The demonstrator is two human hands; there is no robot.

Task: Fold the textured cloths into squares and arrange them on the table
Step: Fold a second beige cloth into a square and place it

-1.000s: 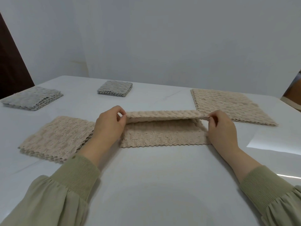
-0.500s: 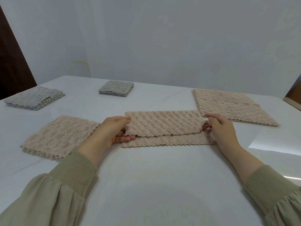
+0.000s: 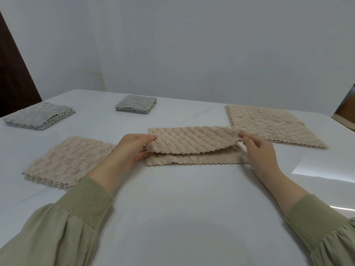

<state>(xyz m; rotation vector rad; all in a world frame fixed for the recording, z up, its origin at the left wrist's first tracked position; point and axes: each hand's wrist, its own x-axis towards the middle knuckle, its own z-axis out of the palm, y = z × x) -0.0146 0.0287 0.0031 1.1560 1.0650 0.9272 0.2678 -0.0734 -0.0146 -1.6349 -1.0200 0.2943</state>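
Note:
A beige textured cloth (image 3: 192, 143) lies in the middle of the white table (image 3: 182, 208), its far half folded toward me over the near half. The near strip still shows below the folded edge. My left hand (image 3: 132, 148) pinches the folded layer's left corner. My right hand (image 3: 259, 150) pinches its right corner. A stack of folded beige squares (image 3: 69, 162) lies to the left. An unfolded pile of beige cloths (image 3: 269, 125) lies at the back right.
Two stacks of folded grey cloths sit farther back: one at the far left (image 3: 40, 116), a smaller one (image 3: 136, 104) behind the centre. A white wall stands behind the table. A dark panel (image 3: 13, 73) is at the left edge.
The far edge of the cloth was lifted and brought toward me, and now lies folded over the near half. Both hands came closer with it.

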